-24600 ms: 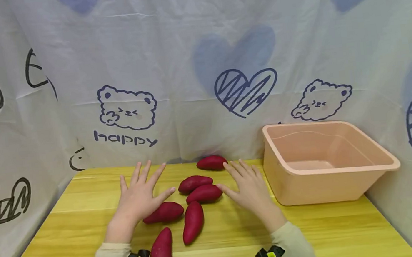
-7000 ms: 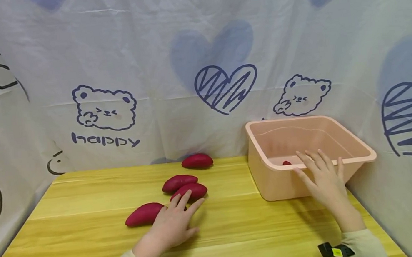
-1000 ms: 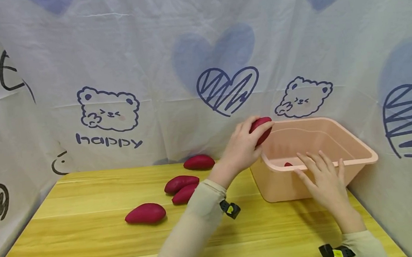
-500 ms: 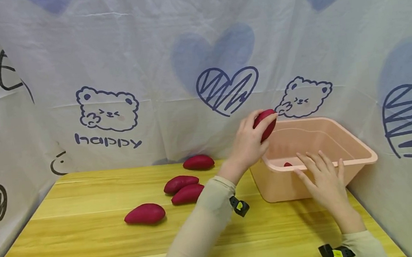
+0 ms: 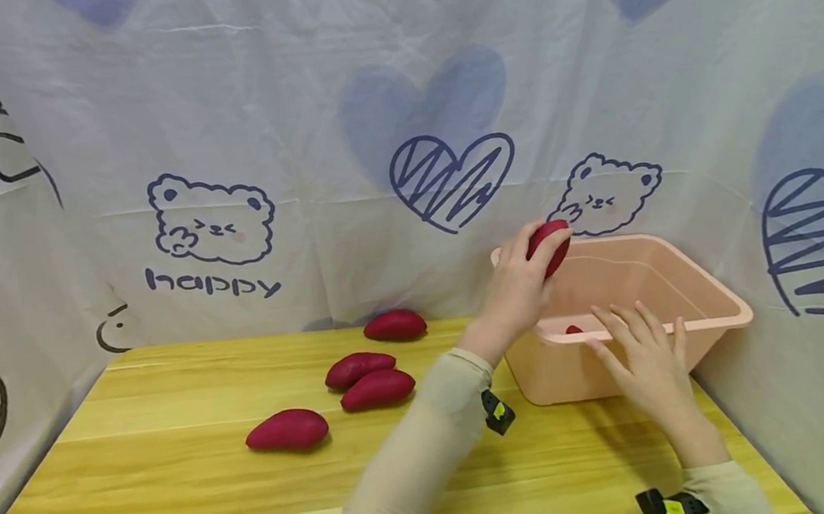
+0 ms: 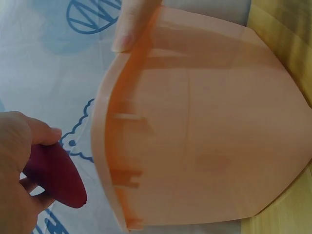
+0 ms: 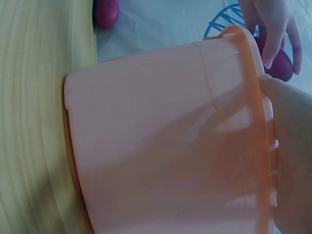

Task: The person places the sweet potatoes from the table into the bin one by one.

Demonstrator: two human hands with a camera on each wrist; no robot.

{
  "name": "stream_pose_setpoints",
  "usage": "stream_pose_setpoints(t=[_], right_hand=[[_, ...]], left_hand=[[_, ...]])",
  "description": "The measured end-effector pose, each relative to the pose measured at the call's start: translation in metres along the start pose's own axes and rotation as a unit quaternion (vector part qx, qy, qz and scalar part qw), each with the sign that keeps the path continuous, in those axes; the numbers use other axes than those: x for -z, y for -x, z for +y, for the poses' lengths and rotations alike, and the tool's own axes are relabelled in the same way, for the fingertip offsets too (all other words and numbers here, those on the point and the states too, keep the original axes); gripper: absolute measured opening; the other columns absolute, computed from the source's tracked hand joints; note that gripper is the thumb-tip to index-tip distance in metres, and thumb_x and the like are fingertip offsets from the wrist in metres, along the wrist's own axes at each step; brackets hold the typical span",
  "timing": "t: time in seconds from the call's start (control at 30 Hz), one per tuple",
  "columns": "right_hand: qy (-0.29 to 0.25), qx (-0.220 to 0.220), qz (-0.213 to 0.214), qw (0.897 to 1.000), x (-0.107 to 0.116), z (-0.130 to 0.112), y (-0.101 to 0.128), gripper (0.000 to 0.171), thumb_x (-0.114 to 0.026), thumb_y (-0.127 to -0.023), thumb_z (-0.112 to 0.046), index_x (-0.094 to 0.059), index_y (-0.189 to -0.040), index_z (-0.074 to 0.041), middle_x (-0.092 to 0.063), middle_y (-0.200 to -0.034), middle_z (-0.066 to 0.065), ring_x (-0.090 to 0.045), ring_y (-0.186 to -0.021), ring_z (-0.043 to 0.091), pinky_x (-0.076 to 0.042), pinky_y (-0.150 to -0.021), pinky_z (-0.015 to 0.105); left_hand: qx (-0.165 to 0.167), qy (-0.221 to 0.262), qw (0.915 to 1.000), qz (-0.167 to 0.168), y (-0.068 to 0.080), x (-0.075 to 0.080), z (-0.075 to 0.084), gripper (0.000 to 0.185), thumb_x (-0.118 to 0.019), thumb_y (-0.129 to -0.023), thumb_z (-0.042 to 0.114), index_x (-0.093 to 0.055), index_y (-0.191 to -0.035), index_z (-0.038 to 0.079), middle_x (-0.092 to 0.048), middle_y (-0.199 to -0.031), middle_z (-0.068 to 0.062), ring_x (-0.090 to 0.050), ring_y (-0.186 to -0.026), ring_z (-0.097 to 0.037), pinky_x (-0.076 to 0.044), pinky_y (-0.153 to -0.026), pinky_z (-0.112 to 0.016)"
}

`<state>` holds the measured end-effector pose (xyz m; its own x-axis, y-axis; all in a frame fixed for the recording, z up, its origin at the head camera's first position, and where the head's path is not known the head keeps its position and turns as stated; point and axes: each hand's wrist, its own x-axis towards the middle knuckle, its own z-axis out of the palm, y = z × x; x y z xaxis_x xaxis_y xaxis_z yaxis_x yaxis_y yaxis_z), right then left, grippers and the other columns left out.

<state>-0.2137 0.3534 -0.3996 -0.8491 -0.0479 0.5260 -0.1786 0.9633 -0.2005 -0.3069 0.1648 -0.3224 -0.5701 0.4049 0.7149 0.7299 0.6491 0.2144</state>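
Observation:
My left hand [image 5: 520, 283] grips a dark red sweet potato [image 5: 553, 249] between thumb and fingers, above the left rim of a pink plastic bin [image 5: 619, 365]. In the left wrist view this sweet potato [image 6: 58, 178] points downward beside the bin's outer wall. My right hand [image 5: 650, 366] lies over the front rim, fingers spread and fairly straight, reaching past the edge. From the right wrist, its thumb [image 7: 282, 95] appears against the rim. A small red tip of another sweet potato [image 5: 574, 329] shows inside the bin, the rest hidden by the front wall.
Several sweet potatoes lie on the wooden table [image 5: 181, 499]: one at the left [image 5: 289, 430], a close pair [image 5: 376, 389] in the middle, one at the back [image 5: 395, 326]. A printed cloth [image 5: 319, 91] hangs behind and at both sides.
Compared with a second ago, my left hand has carried its sweet potato rightward, over the bin's left rim. The right hand stays put. Earlier, that sweet potato lay on the table.

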Motion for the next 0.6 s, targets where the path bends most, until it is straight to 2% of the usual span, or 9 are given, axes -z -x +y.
stream_pose_setpoints(t=[0.23, 0.47, 0.6], right_hand=[[0.000, 0.000, 0.000, 1.000, 0.000, 0.000, 0.000, 0.051, -0.046, -0.100, -0.047, -0.045, -0.145, -0.022, -0.043, -0.147, 0.017, -0.026, -0.141, 0.043, 0.005, -0.113, 0.071], [-0.002, 0.000, 0.001, 1.000, 0.001, -0.001, 0.000, 0.051, -0.047, -0.100, -0.047, -0.045, -0.144, -0.022, -0.043, -0.147, 0.017, -0.026, -0.141, 0.043, 0.004, -0.113, 0.071], [0.000, -0.002, -0.001, 1.000, 0.002, -0.002, 0.000, 0.051, -0.046, -0.100, -0.048, -0.045, -0.144, -0.022, -0.043, -0.147, 0.016, -0.026, -0.141, 0.043, 0.004, -0.113, 0.071]], left_hand=[[-0.024, -0.031, 0.9990, -0.023, -0.003, -0.013, 0.005, 0.055, -0.064, -0.093, 0.014, -0.045, -0.142, 0.028, -0.038, -0.148, -0.007, -0.045, -0.133, -0.021, -0.041, -0.111, -0.033], [-0.059, -0.056, 0.9959, -0.040, -0.001, -0.028, 0.004, 0.052, -0.059, -0.096, 0.016, -0.044, -0.144, 0.027, -0.037, -0.150, -0.008, -0.044, -0.135, -0.022, -0.036, -0.114, -0.029], [-0.057, -0.047, 0.9955, -0.059, 0.002, -0.034, 0.002, 0.054, -0.060, -0.095, 0.014, -0.044, -0.144, 0.026, -0.036, -0.152, -0.007, -0.043, -0.136, -0.022, -0.035, -0.115, -0.029]])
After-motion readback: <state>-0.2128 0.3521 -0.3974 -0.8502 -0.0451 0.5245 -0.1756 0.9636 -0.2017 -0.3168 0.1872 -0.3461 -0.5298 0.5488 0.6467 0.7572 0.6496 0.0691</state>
